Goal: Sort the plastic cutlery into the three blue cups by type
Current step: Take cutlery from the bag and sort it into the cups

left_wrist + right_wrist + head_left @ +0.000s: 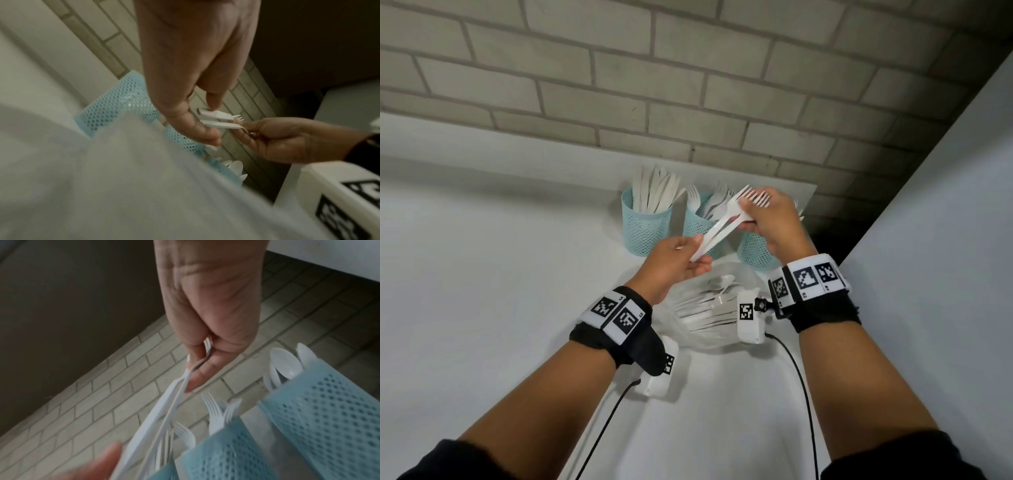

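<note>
A white counter [482, 274] fills the lower and left part of the head view, backed by a wall of pale grey bricks [688, 68] across the top; a white panel [945, 240] rises at the right edge, with a dark gap at the corner. Three blue mesh cups are set in a row at the centre against the wall: the left cup [645, 228] is filled with knives, the middle cup [698, 222] with forks, and the right cup [755, 250] is largely hidden by the hands (spoons are seen in it from the right wrist view [283, 366]). A bundle of white forks [726, 222] is held in the air above the cups, tines pointing to the upper right. The handle ends are pinched by the left hand [674, 263] between thumb and curled fingers; the tine end is gripped by the right hand [774, 219], fingers curled round it. A clear plastic bag of cutlery [709, 308] lies on the counter just below the hands, between the wrists.
</note>
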Demonstrator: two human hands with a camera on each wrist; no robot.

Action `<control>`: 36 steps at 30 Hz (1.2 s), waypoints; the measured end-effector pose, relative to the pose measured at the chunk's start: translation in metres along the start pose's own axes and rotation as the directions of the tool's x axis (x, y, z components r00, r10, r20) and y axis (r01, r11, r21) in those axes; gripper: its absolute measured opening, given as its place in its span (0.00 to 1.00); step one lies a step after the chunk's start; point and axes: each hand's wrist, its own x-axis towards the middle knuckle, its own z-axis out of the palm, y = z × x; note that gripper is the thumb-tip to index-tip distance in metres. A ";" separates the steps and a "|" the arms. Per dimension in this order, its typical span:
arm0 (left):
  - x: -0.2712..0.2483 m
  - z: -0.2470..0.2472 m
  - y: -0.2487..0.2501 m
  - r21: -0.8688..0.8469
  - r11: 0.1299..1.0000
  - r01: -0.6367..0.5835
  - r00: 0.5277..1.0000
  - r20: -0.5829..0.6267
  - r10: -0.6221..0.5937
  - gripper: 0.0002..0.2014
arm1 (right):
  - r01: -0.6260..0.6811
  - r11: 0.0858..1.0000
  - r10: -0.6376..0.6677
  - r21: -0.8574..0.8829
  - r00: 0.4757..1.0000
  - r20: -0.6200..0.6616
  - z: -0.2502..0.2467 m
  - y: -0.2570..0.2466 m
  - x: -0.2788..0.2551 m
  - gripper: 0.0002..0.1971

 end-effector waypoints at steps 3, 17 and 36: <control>0.004 -0.005 0.001 0.287 0.952 -0.103 0.985 -0.103 0.138 0.17 | 0.147 0.987 -0.159 -0.064 0.943 -0.293 -0.004 -0.010 0.019 0.05; 0.005 -0.017 -0.006 0.874 0.486 0.001 0.992 0.059 -0.107 0.16 | 0.270 0.786 -0.389 -0.556 0.915 -0.104 0.034 0.014 0.026 0.14; -0.004 -0.001 -0.011 0.972 0.197 -0.126 0.979 0.089 0.185 0.13 | 0.280 0.693 -0.302 -0.664 0.949 0.085 0.001 0.012 -0.009 0.11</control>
